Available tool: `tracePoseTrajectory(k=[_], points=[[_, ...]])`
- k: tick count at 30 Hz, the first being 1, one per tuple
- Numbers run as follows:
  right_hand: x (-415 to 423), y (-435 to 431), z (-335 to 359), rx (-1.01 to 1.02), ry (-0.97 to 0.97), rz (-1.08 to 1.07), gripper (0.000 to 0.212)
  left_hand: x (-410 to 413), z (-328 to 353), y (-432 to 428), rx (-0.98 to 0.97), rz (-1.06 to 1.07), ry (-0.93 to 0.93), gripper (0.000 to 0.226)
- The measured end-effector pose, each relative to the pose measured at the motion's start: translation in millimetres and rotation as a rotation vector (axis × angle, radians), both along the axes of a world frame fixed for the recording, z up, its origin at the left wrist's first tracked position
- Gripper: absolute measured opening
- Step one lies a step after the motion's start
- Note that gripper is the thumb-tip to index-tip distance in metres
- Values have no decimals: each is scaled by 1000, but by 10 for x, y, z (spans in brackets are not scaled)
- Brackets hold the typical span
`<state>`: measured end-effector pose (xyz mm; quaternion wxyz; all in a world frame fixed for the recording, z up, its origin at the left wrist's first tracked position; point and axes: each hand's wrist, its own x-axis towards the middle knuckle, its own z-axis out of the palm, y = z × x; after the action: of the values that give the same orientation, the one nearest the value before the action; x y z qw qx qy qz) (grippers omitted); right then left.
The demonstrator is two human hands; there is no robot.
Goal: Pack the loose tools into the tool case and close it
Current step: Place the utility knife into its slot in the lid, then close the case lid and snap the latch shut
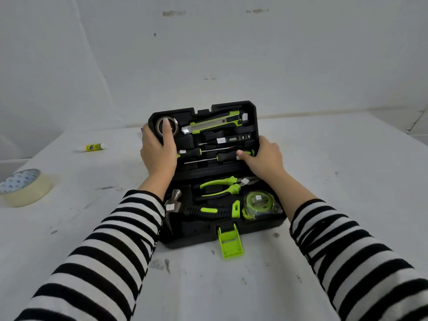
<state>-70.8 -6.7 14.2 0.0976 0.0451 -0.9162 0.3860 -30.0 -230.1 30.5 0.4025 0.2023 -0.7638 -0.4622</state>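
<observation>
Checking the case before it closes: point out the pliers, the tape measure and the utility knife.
pliers [217, 181], head view, on the upper green handle.
tape measure [258, 200], head view, on the middle of its round green face.
utility knife [215, 122], head view, on the middle of its green body.

Head-worn view; faces forward-down; close above tool case [192, 238] on table [231, 288]

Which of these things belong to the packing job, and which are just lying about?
Job: tool case, utility knife, screwdrivers, pliers, hammer, tape measure, left hand and right hand holding the lid.
Lying about: glue stick, roll of masking tape, both on the table left of the case.
</observation>
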Motion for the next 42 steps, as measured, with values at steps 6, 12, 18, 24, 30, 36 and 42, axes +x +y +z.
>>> tracePoseTrajectory(k=[6,12,18,24,30,36,42], points=[[-34,-24,178,-88,35,-150,54,-29,221,122,16,-84,-64,54],[123,-71,205,-352,-25,-55,39,177,133,217,132,-173,26,48],[345,60,244,-1265,-312,-100,34,450,226,376,237,-72,32,51],[402,132,190,-1075,-264,-145,71,749,40,450,293,-5,127,35],[608,279,130,-848,-325,-174,44,911,-83,390,218,3,68,30],[714,262,-66,-661,-255,-134,31,1051,-433,423,5,-18,-57,24],[775,192,-128,-598,-102,-109,51,982,-383,424,-391,26,-177,29]])
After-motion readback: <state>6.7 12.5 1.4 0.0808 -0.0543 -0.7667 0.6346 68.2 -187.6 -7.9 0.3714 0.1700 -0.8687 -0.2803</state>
